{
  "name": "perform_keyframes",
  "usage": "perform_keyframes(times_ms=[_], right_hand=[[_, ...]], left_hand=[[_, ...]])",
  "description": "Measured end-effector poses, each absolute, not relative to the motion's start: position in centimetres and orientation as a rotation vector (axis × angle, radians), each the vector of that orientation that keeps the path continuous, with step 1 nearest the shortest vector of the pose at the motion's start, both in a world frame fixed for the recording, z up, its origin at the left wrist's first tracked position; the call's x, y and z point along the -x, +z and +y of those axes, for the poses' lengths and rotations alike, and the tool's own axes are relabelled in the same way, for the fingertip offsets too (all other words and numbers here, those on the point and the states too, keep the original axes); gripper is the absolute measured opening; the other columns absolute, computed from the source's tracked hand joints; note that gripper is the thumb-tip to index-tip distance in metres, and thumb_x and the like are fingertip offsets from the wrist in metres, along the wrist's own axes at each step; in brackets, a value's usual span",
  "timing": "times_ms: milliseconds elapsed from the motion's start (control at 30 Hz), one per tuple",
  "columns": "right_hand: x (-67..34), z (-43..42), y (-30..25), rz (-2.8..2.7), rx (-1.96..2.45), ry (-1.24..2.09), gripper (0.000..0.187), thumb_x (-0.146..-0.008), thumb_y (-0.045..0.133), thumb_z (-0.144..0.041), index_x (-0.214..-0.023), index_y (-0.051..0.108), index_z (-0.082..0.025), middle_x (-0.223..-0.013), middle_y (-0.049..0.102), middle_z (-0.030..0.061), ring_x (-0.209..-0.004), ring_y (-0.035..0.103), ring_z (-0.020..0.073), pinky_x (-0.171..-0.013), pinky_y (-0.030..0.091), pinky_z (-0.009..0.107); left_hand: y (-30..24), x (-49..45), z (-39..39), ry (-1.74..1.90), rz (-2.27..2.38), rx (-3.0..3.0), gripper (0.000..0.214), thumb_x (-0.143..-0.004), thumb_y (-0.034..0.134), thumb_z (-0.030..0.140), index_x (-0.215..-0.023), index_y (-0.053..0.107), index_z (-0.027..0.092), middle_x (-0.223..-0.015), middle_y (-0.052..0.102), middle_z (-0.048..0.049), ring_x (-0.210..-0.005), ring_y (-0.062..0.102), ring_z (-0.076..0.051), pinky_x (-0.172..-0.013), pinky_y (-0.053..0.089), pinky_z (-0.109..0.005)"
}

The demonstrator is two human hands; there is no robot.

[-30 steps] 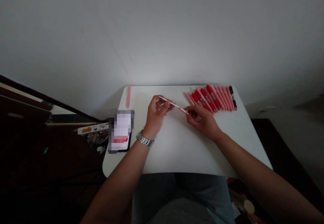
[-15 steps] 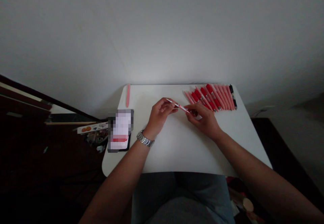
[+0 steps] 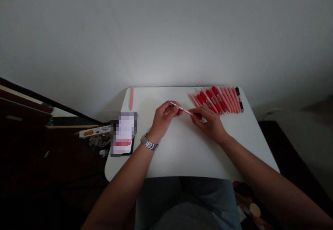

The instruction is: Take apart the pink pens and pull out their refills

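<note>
Above the middle of the white table (image 3: 177,157), my left hand (image 3: 166,115) pinches the white end of a slim pen (image 3: 186,111). The fingers of my right hand (image 3: 208,121) are closed around its pinkish-red other end, which they partly hide. The pen slants down from left to right between both hands. Just beyond my right hand lies a row of pink and red pens (image 3: 223,100), side by side, with a black pen (image 3: 239,100) at its right end. A single pink pen (image 3: 131,98) rests at the table's far left corner.
A phone (image 3: 125,133) with a blurred screen lies at the table's left edge. Beyond that edge are a sticker-covered strip (image 3: 95,131) and clutter lower down. A pale wall (image 3: 166,42) rises right behind the table, and my legs are under its front edge.
Both hands keep their hold on the pen, with only a slight shift of the right fingers around its end. The things on the table have not moved.
</note>
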State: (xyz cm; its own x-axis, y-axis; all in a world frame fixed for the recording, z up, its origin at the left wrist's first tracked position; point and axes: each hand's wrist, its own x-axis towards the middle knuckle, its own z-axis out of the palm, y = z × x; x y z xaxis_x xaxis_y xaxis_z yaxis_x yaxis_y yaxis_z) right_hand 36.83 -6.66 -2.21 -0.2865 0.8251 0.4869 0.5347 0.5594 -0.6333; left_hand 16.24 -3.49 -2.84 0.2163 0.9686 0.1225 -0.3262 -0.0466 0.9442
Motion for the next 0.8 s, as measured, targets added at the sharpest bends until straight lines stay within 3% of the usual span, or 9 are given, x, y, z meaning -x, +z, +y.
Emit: perform_keyframes(times_ms=[800], right_hand=[[-36.77, -6.55, -3.07, -1.975, 1.153, 0.449, 0.017, -0.099, 0.059, -0.031, -0.109, 0.068, -0.021, -0.087, 0.07, 0.0046, -0.072, 0.064, 0.017, -0.067, 0.053, 0.03]], left_hand=[[-2.59, -16.27, -3.65, 1.192, 0.786, -1.274, 0.025, -0.092, 0.068, 0.042, -0.096, 0.069, 0.018, -0.096, 0.068, -0.005, -0.089, 0.069, -0.015, -0.09, 0.06, -0.034]])
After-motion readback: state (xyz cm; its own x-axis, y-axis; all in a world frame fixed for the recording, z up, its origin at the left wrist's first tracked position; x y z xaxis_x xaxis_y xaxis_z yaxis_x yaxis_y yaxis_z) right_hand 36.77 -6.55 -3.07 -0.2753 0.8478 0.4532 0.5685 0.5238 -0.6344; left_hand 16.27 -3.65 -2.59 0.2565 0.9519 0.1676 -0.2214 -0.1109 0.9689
